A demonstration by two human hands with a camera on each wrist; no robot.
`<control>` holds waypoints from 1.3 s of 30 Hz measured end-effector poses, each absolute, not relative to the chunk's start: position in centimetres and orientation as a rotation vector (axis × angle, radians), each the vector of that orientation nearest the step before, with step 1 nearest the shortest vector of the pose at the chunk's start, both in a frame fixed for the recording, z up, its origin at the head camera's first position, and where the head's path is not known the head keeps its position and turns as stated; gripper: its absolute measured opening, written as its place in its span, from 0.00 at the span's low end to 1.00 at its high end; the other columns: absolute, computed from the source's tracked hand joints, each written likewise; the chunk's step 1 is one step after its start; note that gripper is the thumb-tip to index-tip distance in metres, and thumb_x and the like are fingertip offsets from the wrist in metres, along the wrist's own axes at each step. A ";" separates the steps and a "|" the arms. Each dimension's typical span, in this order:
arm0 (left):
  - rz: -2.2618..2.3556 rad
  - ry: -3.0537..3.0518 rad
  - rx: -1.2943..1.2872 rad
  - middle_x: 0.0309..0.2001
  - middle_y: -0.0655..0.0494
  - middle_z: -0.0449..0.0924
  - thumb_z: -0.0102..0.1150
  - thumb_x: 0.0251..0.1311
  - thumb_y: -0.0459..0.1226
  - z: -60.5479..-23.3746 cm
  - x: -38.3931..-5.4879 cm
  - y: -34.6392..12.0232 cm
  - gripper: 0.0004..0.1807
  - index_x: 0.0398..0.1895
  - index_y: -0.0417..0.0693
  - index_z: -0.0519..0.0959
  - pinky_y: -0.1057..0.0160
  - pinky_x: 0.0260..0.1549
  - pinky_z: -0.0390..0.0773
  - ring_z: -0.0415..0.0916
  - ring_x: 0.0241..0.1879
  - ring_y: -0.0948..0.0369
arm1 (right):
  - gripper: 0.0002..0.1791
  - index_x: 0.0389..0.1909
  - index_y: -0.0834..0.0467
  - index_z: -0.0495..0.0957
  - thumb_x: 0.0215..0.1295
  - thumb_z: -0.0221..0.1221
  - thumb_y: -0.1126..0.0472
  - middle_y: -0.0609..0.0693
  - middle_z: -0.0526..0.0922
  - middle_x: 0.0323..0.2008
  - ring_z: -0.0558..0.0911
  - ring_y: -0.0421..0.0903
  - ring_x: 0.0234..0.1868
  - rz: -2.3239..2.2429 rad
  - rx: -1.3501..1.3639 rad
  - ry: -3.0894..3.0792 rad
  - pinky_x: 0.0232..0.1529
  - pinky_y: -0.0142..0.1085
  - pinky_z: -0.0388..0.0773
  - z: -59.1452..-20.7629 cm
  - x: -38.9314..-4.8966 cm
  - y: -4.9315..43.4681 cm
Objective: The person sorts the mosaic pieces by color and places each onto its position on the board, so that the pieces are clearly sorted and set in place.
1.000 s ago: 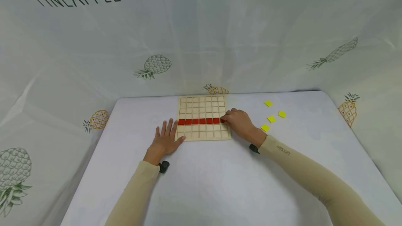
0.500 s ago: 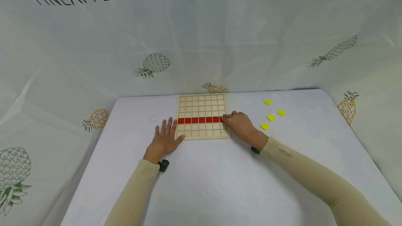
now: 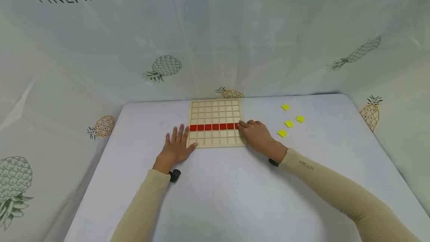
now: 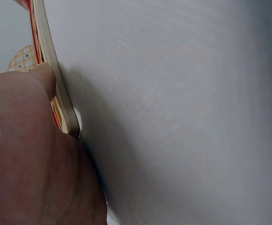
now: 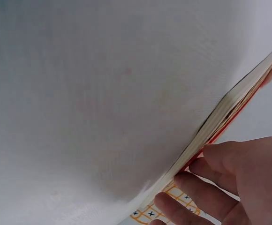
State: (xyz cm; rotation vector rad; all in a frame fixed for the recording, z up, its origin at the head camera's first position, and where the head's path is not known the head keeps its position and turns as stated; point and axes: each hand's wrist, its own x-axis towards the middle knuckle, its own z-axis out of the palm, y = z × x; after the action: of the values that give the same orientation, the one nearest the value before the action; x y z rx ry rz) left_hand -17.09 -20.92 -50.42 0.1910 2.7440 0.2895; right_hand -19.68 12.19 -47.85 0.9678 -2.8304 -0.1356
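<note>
A pale wooden grid board (image 3: 216, 141) lies flat near the back of the table. Across it runs a row of square red tiles (image 3: 215, 127), one per cell. My left hand (image 3: 175, 149) lies spread at the board's left side, with the thumb on its near left corner; the left wrist view shows the thumb (image 4: 44, 77) at the board's edge. At the row's right end, the fingertips of my right hand (image 3: 258, 137) press on the last red tile (image 3: 236, 126), partly covering it. In the right wrist view, the right fingers (image 5: 197, 187) are loosely bent over the board edge.
Several yellow square tiles (image 3: 289, 124) lie loose on the white table (image 3: 215, 189), right of the board and beyond the right hand. Behind the table hangs a pale curtain (image 3: 208, 47) printed with pineapples.
My right hand has gone from pinching the last red tile to pressing it down at the row's right end. The left hand has kept its place.
</note>
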 end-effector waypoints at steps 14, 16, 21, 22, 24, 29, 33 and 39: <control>0.263 2.738 0.197 0.86 0.41 0.23 0.35 0.81 0.62 -49.8 -17.1 -20.9 0.48 0.87 0.43 0.32 0.35 0.79 0.27 0.20 0.84 0.41 | 0.19 0.58 0.63 0.85 0.67 0.70 0.64 0.61 0.86 0.60 0.86 0.61 0.56 0.142 0.801 -2.831 0.56 0.56 0.83 -47.9 -19.1 16.8; 0.269 2.735 0.200 0.86 0.41 0.23 0.36 0.81 0.62 -49.6 -17.1 -20.9 0.49 0.87 0.43 0.33 0.35 0.79 0.26 0.20 0.84 0.41 | 0.20 0.59 0.64 0.84 0.67 0.70 0.64 0.62 0.86 0.60 0.86 0.62 0.57 0.146 0.762 -2.862 0.57 0.57 0.82 -47.9 -18.8 17.8; 0.283 2.727 0.206 0.86 0.41 0.23 0.36 0.81 0.61 -49.5 -17.1 -20.9 0.49 0.87 0.42 0.32 0.35 0.79 0.26 0.19 0.84 0.41 | 0.22 0.61 0.65 0.83 0.68 0.70 0.64 0.62 0.85 0.60 0.85 0.63 0.58 0.124 0.679 -2.929 0.58 0.59 0.82 -47.7 -18.0 20.1; 0.285 2.726 0.205 0.86 0.41 0.23 0.36 0.81 0.61 -49.6 -17.1 -21.0 0.49 0.87 0.42 0.32 0.35 0.79 0.26 0.19 0.84 0.41 | 0.22 0.61 0.65 0.83 0.68 0.70 0.64 0.62 0.86 0.60 0.85 0.63 0.58 0.118 0.671 -2.932 0.58 0.59 0.82 -47.7 -17.8 20.5; 0.288 2.728 0.206 0.86 0.41 0.23 0.36 0.81 0.61 -49.7 -17.2 -21.0 0.48 0.87 0.42 0.32 0.34 0.79 0.27 0.19 0.84 0.41 | 0.21 0.60 0.65 0.83 0.67 0.70 0.65 0.62 0.86 0.59 0.85 0.63 0.58 0.118 0.662 -2.928 0.57 0.60 0.81 -47.6 -17.4 21.2; 0.277 2.734 0.206 0.86 0.41 0.23 0.35 0.81 0.62 -50.5 -17.4 -21.2 0.49 0.87 0.43 0.32 0.34 0.79 0.29 0.20 0.84 0.40 | 0.19 0.56 0.64 0.85 0.66 0.71 0.66 0.61 0.88 0.54 0.86 0.63 0.52 0.105 0.682 -2.884 0.53 0.60 0.82 -47.4 -16.5 22.4; 0.280 2.743 0.204 0.86 0.41 0.24 0.36 0.80 0.63 -51.0 -17.5 -21.3 0.49 0.87 0.43 0.33 0.33 0.79 0.30 0.21 0.84 0.40 | 0.16 0.53 0.62 0.86 0.64 0.72 0.68 0.60 0.89 0.50 0.86 0.63 0.48 0.087 0.698 -2.845 0.50 0.60 0.83 -47.4 -16.1 22.8; 0.272 2.754 0.208 0.86 0.41 0.25 0.36 0.80 0.63 -51.4 -17.6 -21.3 0.49 0.87 0.43 0.34 0.33 0.79 0.31 0.22 0.84 0.40 | 0.14 0.50 0.62 0.86 0.63 0.72 0.68 0.62 0.88 0.50 0.86 0.64 0.47 0.020 0.670 -2.822 0.47 0.59 0.84 -47.8 -16.1 23.3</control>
State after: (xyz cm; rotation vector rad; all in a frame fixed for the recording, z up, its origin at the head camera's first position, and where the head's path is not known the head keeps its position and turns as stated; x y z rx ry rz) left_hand -17.61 -21.34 -51.43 0.2077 2.7536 0.2723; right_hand -16.07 23.30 -47.78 0.6700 -2.8221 0.0201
